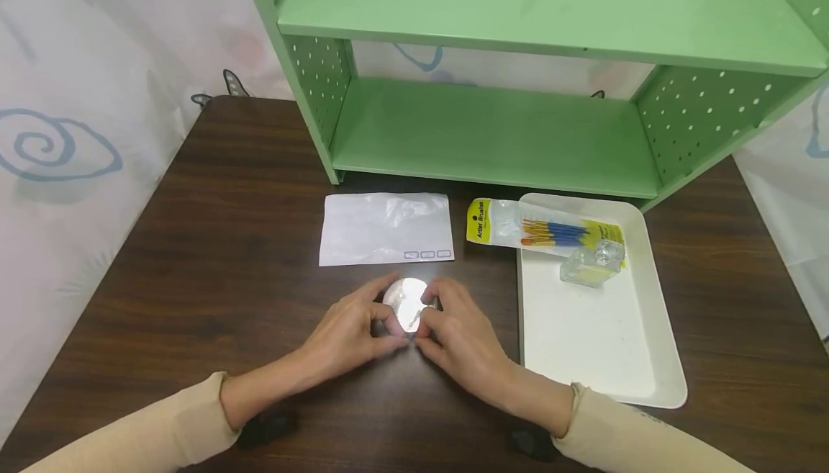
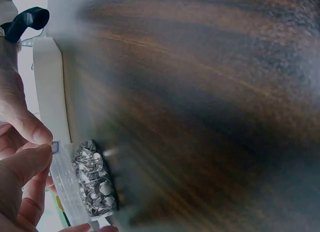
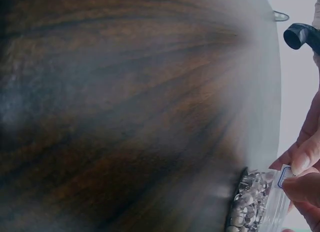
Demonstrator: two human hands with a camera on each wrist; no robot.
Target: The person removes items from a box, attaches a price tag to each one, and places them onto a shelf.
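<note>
A small round clear tub [image 1: 406, 302] of silver thumbtacks [image 2: 95, 184] stands on the dark wooden table, its top bright with glare. My left hand [image 1: 352, 322] holds it from the left, fingers curved along the far and near sides. From the right, my right hand [image 1: 465, 330] grips it with bent fingers. Both thumbs meet at the near side. There, the fingertips press on a small white label [image 3: 283, 177] with a blue border, against the clear upper wall of the tub.
Behind the tub lies a white sheet [image 1: 382, 228] with several blue-framed labels. On the right, a white tray [image 1: 583, 343] holds a glass bottle [image 1: 589, 268] and part of a pack of artist brushes [image 1: 505, 224]. A green shelf unit [image 1: 492, 134] stands at the back.
</note>
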